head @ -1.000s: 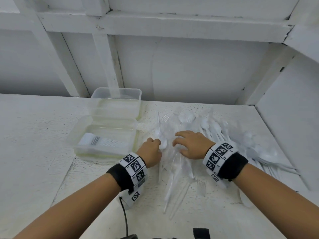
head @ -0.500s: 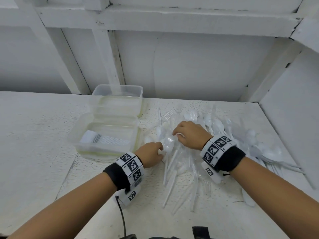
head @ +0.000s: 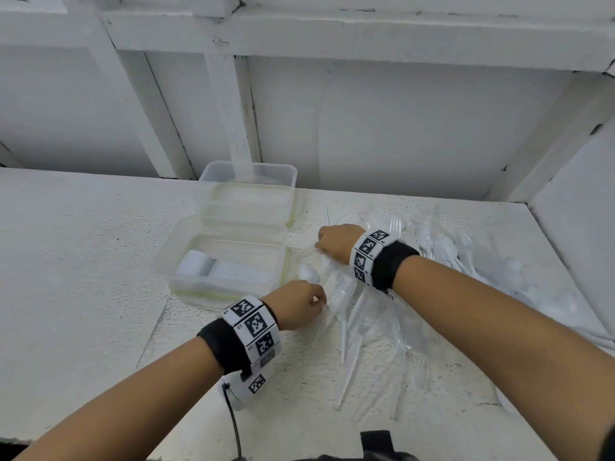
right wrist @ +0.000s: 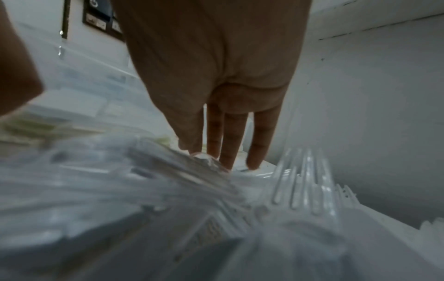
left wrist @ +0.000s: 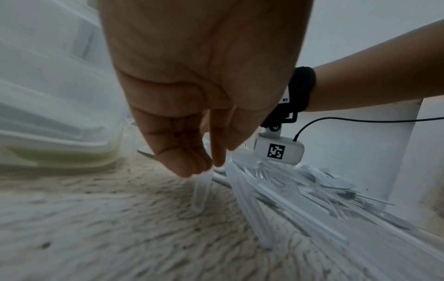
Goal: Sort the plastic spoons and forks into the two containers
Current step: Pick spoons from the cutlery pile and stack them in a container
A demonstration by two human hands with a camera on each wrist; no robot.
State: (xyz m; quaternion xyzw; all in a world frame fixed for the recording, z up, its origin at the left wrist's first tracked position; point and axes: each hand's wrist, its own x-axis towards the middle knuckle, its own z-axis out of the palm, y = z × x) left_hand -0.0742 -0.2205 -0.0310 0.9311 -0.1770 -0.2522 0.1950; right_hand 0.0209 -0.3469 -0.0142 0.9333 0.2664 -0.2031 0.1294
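The left hand (head: 296,307) hung just above the bench (head: 83,261), near its front half, beside the near box (head: 226,261). In the left wrist view its fingers (left wrist: 182,152) were curled together and met the thumb over the top end of a clear handle (left wrist: 201,190) whose other end rested on the bench; whether they actually pinched it could not be told.

The right hand (head: 336,242) lay on the left edge of the cutlery pile (head: 432,261), which spread over the right side of the bench toward the right wall. Its fingers (right wrist: 233,136) were straight and close together, tips pressing down on the clear plastic, with fork tines (right wrist: 305,180) just beside them.

The near box held a neat stack of white forks (head: 219,271). The far box (head: 248,194) touched it behind, close to the back wall; its contents could not be made out.

Both wristbands (head: 254,324) bore black-and-white square code markers, and no readable words showed anywhere.
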